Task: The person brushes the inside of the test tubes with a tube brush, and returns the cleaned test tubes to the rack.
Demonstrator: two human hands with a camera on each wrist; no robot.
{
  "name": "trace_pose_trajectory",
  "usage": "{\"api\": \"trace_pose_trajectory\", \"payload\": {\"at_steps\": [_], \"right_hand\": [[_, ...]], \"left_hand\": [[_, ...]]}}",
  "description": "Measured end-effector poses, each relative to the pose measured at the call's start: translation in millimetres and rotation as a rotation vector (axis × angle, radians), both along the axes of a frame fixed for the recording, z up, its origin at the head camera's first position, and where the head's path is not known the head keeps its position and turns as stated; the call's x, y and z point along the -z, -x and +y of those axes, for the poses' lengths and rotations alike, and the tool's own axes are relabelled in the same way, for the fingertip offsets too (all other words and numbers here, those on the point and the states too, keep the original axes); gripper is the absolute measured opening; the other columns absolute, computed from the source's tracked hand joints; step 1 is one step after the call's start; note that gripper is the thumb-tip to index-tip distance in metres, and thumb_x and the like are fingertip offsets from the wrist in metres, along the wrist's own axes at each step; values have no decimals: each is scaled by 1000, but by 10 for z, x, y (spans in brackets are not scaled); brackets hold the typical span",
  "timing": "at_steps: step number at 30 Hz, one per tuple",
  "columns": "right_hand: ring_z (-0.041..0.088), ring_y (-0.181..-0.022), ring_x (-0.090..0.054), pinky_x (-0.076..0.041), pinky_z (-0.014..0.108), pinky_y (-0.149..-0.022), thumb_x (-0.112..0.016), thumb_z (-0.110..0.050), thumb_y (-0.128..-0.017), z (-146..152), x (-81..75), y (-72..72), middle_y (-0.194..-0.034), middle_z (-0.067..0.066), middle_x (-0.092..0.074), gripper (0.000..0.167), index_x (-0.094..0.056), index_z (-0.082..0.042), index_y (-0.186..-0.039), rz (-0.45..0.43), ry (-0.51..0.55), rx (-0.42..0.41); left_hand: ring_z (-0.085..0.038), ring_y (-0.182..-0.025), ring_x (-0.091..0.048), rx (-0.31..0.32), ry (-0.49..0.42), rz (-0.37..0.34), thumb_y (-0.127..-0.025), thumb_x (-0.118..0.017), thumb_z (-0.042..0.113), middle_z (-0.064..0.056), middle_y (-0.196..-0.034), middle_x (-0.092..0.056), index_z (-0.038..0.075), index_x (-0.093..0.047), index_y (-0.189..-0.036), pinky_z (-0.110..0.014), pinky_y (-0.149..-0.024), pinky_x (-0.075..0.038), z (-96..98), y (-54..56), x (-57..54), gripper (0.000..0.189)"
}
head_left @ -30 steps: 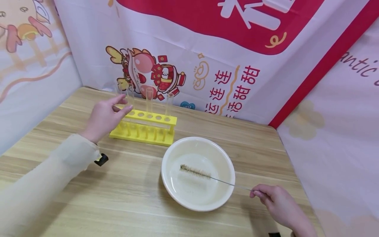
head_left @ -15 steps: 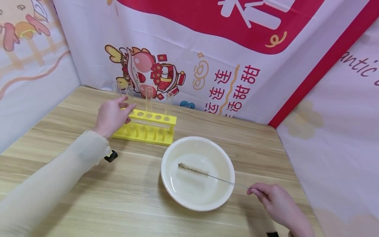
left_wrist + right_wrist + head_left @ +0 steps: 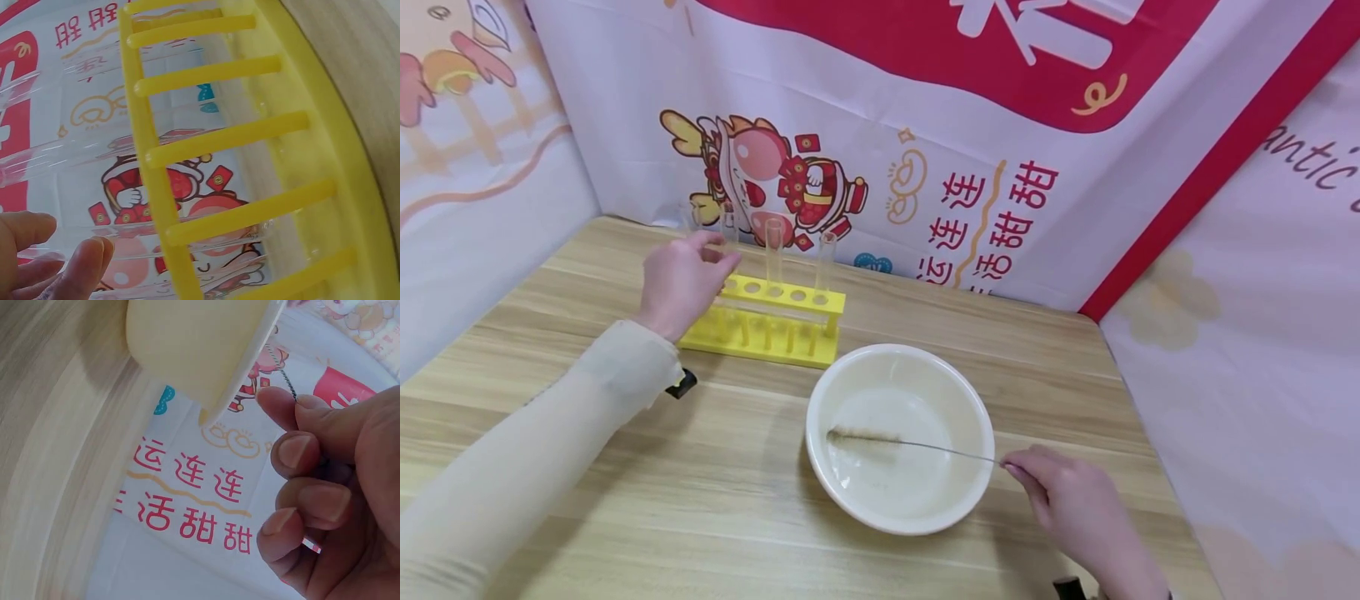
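Note:
My left hand [image 3: 683, 279] is at the left end of a yellow test tube rack [image 3: 782, 350], beside the upright glass test tubes. Its thumb and index finger [image 3: 31, 228] are apart, near one clear test tube [image 3: 140, 250] in the left wrist view. Another test tube [image 3: 773, 250] and one at the right end [image 3: 825, 262] stand farther along. My right hand [image 3: 1071, 508] pinches the thin twisted wire of a test tube brush [image 3: 865, 435] between thumb and index finger. The brush's bristles lie low inside a cream bowl [image 3: 901, 525], its wire crossing the right rim.
The wooden table [image 3: 737, 483] carries rack and bowl, the bowl in front and to the right of the rack. A printed cloth [image 3: 880, 100] hangs directly behind, and more cloth panels enclose the left and right sides.
My right hand has moved left, sliding the brush head leftward and lower in the bowl. My left hand has shifted slightly right along the rack, with its fingers still by the tubes.

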State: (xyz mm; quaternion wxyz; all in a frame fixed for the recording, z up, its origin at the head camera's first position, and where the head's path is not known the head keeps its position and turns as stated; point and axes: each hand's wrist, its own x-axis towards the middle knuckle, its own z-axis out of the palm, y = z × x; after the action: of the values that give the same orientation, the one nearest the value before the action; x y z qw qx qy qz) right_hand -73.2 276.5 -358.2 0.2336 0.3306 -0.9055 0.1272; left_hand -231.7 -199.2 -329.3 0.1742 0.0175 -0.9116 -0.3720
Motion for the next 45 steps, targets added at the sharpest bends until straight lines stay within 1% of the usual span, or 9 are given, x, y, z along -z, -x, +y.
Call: {"api": "trace_pose_trajectory", "payload": {"at_steps": [3,8,13,16,21,28,35,40,45], "right_hand": [[-5,-56,-37,-36,16,-46,-70,-19,-92,6,10,12,-71,-18,-49,7,-76,-17,-89,20,14,-20],[-6,-55,-34,-32,14,-43,-59,-30,-99,30,51,27,-69,-17,-47,25,-78,-17,-91,63,13,-41],[-4,-51,-35,-37,17,-40,-34,-38,-108,13,56,22,-67,-14,-54,50,-77,-17,-93,119,-46,-28],[-1,-48,-37,-35,18,-37,-39,-23,-106,11,68,23,-70,-9,-59,38,-75,-16,-95,162,-112,-7],[4,-45,-41,-28,20,-35,-50,6,-75,27,89,21,-75,-4,-61,37,-72,-13,-99,179,-168,-7],[11,-47,-56,-33,22,-35,-46,12,-61,-8,102,4,-81,-3,-69,45,-69,-9,-94,190,-126,-29],[9,-47,-57,-31,19,-34,-42,7,-66,17,100,2,-80,-4,-72,38,-68,-12,-86,248,-48,37],[12,-50,-63,-39,21,-38,-42,-10,-96,72,91,2,-77,-4,-72,30,-70,-11,-84,228,38,88],[5,-51,-59,-44,24,-44,-53,-12,-98,143,81,-24,-76,-5,-72,22,-71,-10,-85,182,136,140]], "left_hand": [[-33,-88,-71,-2,17,58,-96,-65,35,-19,-110,-71,3,-66,-124,-27,-59,-54,-4,-34,-90,42],[-31,-92,-70,3,14,112,-96,-64,41,-16,-111,-71,7,-67,-123,-24,-62,-50,-17,-112,-262,43],[-27,-69,-69,29,58,253,-95,-65,39,-13,-108,-72,7,-70,-117,-16,-55,-42,-5,-230,-426,39],[-26,-64,-66,54,98,341,-95,-66,35,-13,-103,-73,5,-70,-115,-12,-54,-39,28,-329,-525,36],[-23,-69,-68,171,144,528,-92,-71,23,-11,-95,-71,0,-68,-108,-7,-62,-41,103,-531,-609,28],[-32,-83,-70,449,322,743,-101,-58,32,-19,-101,-70,-8,-62,-109,-38,-62,-57,218,-764,-527,42],[-30,-90,-68,677,440,754,-105,-41,40,-14,-100,-69,-4,-64,-109,-46,-80,-57,364,-918,-321,49],[-27,-86,-67,742,564,701,-105,-35,37,-12,-97,-67,-1,-65,-112,-39,-73,-58,409,-966,-178,49],[-25,-82,-65,736,688,589,-94,-68,24,-10,-96,-65,3,-67,-114,-35,-66,-58,386,-982,-80,30]]}}
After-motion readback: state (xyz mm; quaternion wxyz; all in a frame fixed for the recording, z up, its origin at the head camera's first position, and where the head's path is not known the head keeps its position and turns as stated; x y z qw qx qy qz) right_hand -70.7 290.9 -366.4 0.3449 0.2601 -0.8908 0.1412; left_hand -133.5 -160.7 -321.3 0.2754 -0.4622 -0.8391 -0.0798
